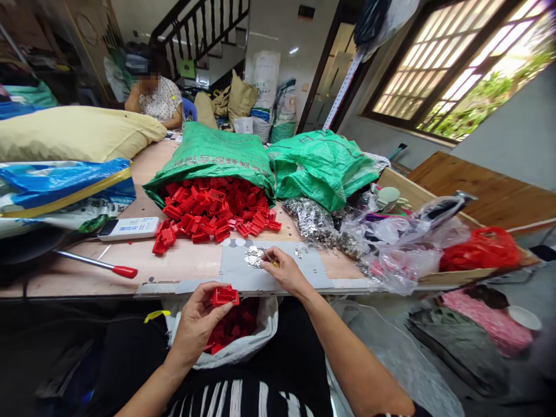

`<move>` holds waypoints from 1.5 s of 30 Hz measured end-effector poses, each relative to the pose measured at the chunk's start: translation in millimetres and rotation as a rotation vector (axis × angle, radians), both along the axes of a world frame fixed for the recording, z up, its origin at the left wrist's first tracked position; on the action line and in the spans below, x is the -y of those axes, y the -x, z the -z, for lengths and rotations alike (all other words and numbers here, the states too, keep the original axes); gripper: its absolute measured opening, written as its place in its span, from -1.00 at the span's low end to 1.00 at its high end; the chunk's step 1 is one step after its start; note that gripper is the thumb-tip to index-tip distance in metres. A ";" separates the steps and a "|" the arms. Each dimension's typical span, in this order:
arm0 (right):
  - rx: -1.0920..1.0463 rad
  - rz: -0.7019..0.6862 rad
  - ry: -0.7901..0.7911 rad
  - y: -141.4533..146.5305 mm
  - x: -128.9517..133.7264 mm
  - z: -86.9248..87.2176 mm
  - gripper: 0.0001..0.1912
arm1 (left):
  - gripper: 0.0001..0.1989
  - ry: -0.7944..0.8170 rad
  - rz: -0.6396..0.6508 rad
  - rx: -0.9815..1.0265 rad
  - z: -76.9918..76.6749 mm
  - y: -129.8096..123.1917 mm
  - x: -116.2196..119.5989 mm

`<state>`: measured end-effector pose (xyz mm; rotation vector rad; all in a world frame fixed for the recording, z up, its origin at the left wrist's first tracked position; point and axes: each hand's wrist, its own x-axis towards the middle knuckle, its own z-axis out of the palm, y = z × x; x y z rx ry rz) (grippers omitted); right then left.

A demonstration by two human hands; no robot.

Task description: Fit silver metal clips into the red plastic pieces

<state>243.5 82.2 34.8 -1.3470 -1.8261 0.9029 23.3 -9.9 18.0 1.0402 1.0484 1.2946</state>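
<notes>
My left hand [198, 317] pinches a small red plastic housing [226, 295], its hollow side up, above a white sack [266, 339] on my lap. More red housings lie inside that sack. Over the table, my right hand [283, 270] is closed, thumb and fingertips together, at the edge of a pile of small shiny metal pieces [253, 256]. Anything between those fingertips is too small to make out. Under the pile lies a grey sheet [237, 278]. Beyond it, a heap of red housings [212, 208] spills from a green woven sack [221, 152].
To the right are a second green sack [321, 162], clear bags of metal pieces [310, 220] and a red plastic bag [482, 249]. A red-tipped lever [125, 271] and a white box [130, 228] are at left. Another person [158, 98] sits at the far side.
</notes>
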 end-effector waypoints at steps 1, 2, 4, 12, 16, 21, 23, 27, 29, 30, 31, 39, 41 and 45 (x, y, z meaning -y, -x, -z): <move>-0.078 -0.045 0.029 6.9 6.7 -0.8 -0.86 | -0.69 -0.023 0.000 -0.035 0.0 0.2 -0.6; -0.137 -0.082 0.057 13.9 14.1 -1.7 -0.86 | -0.69 -0.043 -0.004 -0.071 0.2 0.4 -0.9; -0.185 -0.124 0.101 27.3 29.0 -3.8 -0.86 | -0.70 -0.075 -0.014 -0.146 1.1 0.6 -1.0; -0.131 -0.095 0.110 54.6 58.7 -7.0 -0.94 | -0.71 -0.218 -0.010 -0.352 3.6 0.3 3.3; -0.199 -0.112 0.161 55.8 59.6 -2.2 -0.92 | -0.71 -0.215 0.013 -0.356 0.6 -0.7 4.7; -0.391 -0.134 0.277 47.4 56.1 1.5 -0.74 | -0.65 -0.057 0.079 -0.135 -5.1 0.3 4.1; -0.422 -0.135 0.298 42.2 54.8 2.0 -0.71 | -0.62 -0.010 0.092 -0.065 -6.1 1.0 3.5; -0.408 -0.153 0.313 34.0 56.0 0.5 -0.69 | -0.56 0.047 0.121 0.079 -6.8 0.8 2.8; -0.360 -0.163 0.297 31.5 57.6 -0.4 -0.71 | -0.55 0.065 0.133 0.156 -7.3 0.4 2.0; -0.325 -0.164 0.277 30.5 58.1 -0.4 -0.72 | -0.55 0.075 0.138 0.186 -7.4 0.5 0.9; -0.287 -0.164 0.249 29.5 58.3 -0.2 -0.74 | -0.56 0.082 0.141 0.200 -7.2 0.9 -0.7; 0.046 -0.122 0.026 27.3 50.8 6.1 -0.76 | -0.62 -0.177 0.076 -0.342 9.0 10.3 -32.1; 0.109 -0.128 -0.022 28.5 48.4 7.1 -0.78 | -0.60 -0.267 0.080 -0.491 14.0 11.7 -41.3; 0.196 -0.152 -0.079 31.1 44.3 9.5 -0.80 | -0.61 -0.344 0.118 -0.645 18.0 12.1 -55.7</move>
